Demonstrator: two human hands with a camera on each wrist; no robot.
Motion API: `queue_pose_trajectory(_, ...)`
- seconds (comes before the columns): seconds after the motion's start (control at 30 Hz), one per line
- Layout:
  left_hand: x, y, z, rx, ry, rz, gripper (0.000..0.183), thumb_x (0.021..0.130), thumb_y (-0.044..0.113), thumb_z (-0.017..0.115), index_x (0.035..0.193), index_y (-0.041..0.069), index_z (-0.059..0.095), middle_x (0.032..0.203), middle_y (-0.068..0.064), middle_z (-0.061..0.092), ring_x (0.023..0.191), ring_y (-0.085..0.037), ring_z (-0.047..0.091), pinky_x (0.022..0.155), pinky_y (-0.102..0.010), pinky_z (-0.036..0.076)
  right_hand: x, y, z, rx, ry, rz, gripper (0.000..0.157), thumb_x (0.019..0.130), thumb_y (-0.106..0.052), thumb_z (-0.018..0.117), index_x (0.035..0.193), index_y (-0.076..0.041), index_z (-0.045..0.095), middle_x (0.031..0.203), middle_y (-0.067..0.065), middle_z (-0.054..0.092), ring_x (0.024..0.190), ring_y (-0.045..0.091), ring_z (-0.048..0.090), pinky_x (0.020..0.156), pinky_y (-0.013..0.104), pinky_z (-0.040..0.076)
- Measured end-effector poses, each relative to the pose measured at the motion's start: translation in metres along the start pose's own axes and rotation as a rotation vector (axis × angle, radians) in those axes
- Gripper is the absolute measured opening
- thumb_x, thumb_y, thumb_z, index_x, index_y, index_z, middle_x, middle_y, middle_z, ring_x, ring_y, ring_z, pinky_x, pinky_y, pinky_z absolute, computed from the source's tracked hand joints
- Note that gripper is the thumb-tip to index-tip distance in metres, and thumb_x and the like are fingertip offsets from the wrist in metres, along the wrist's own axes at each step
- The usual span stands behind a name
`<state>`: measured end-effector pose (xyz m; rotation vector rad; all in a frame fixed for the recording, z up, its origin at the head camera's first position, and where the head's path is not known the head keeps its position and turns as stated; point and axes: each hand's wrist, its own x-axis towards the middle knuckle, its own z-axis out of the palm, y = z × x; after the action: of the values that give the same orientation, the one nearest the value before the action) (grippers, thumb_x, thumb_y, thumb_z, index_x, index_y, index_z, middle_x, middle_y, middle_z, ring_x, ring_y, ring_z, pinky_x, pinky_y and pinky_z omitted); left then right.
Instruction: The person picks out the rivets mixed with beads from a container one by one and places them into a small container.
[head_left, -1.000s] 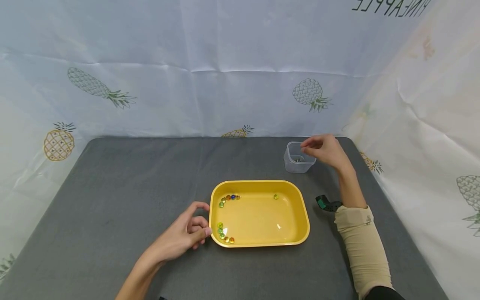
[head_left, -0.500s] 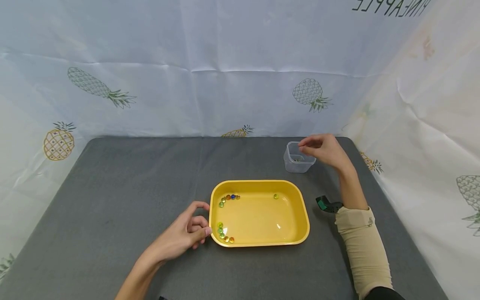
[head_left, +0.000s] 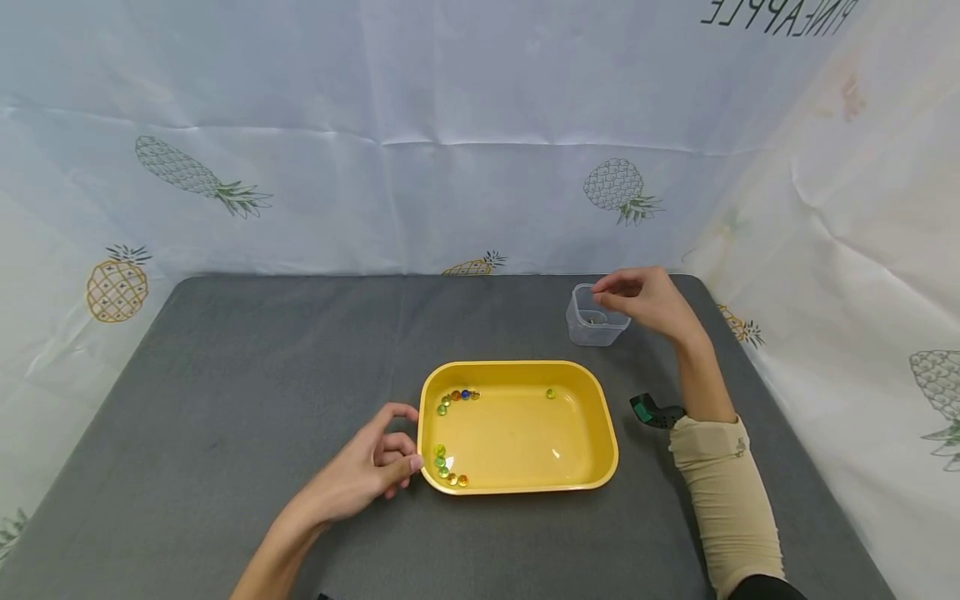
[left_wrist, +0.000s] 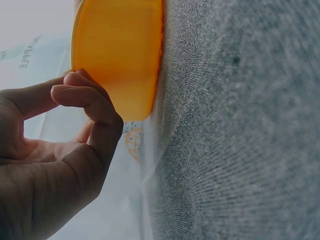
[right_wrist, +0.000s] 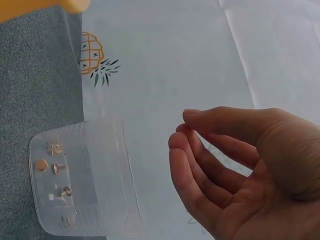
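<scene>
My left hand (head_left: 367,467) is at the left side of a yellow tray (head_left: 525,487), its thumb and index fingertip touching the rim. In the left wrist view the other fingers are loosely bent beside the tray wall (left_wrist: 120,50). My right hand (head_left: 652,302) hovers over a clear plastic container (head_left: 592,335). In the right wrist view its fingers are loosely bent, thumb tip (right_wrist: 192,115) close to the index fingertip, and I see nothing between them. Several small brass-coloured studs (right_wrist: 57,167), like thumbtacks, lie in the container.
Glass marbles (head_left: 442,461) lie in two groups along the tray's left side, and one green marble (head_left: 551,393) sits near its back right. A black and green device (head_left: 656,411) is at the right wrist. A pineapple-print curtain (head_left: 337,208) hangs behind the grey table (head_left: 262,375).
My right hand has shifted slightly left, further over the clear container. The left hand, the tray and the marbles stay where they were.
</scene>
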<state>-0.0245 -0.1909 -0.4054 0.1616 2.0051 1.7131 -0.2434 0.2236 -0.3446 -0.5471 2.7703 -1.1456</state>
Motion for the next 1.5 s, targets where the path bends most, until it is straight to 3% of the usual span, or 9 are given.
queue_pose_trajectory(0.2,0.0,0.0,0.0,0.008,0.0,-0.005,0.058,0.105,0.01,0.066,0.151,0.002,0.031,0.094,-0.012,0.064,0.067,-0.011,0.056,0.06,-0.026,0.05,0.0,-0.003,0.003,0.004,-0.006,-0.021,0.024,0.105,-0.017,0.073,0.122,-0.001,0.077,0.118,0.022,0.078,0.087,0.002,0.069,0.082,0.024,0.06)
queue_pose_trajectory(0.5,0.002,0.001,0.0,0.003,-0.003,-0.018,0.058,0.106,0.011,0.066,0.151,0.003,0.031,0.094,-0.011,0.064,0.067,-0.011,0.056,0.06,-0.026,0.05,0.002,-0.007,0.007,0.078,-0.046,-0.058,0.022,0.105,-0.014,0.072,0.122,0.0,0.077,0.12,0.023,0.077,0.088,0.001,0.071,0.081,0.017,0.058)
queue_pose_trajectory(0.83,0.002,0.001,-0.001,0.001,-0.002,-0.022,0.057,0.106,0.012,0.067,0.15,0.002,0.031,0.093,-0.012,0.064,0.066,-0.011,0.056,0.06,-0.026,0.05,0.007,-0.025,0.015,0.118,-0.128,-0.097,0.021,0.104,-0.013,0.073,0.121,-0.003,0.077,0.112,0.023,0.078,0.087,0.013,0.074,0.08,0.028,0.062)
queue_pose_trajectory(1.17,0.001,0.001,-0.002,0.003,-0.002,-0.02,0.056,0.107,0.011,0.066,0.15,0.003,0.031,0.094,-0.012,0.064,0.067,-0.011,0.056,0.061,-0.026,0.05,0.014,-0.051,0.027,0.178,-0.308,-0.154,0.02,0.103,-0.012,0.075,0.121,-0.004,0.077,0.116,0.022,0.078,0.094,0.013,0.078,0.089,0.03,0.065)
queue_pose_trajectory(1.37,0.001,0.001,-0.001,0.007,0.0,-0.021,0.057,0.106,0.011,0.066,0.15,0.002,0.031,0.094,-0.011,0.064,0.067,-0.011,0.056,0.061,-0.026,0.05,0.018,-0.07,0.038,0.203,-0.418,-0.198,0.019,0.101,-0.006,0.076,0.118,0.002,0.077,0.11,0.021,0.078,0.09,0.016,0.077,0.086,0.031,0.065)
queue_pose_trajectory(1.5,0.001,0.0,-0.001,0.007,-0.007,-0.002,0.057,0.107,0.011,0.066,0.15,0.001,0.031,0.093,-0.011,0.063,0.066,-0.01,0.055,0.06,-0.025,0.05,0.02,-0.084,0.045,0.17,-0.492,-0.233,0.017,0.099,-0.007,0.078,0.115,-0.002,0.079,0.105,0.016,0.079,0.089,0.019,0.076,0.084,0.03,0.064)
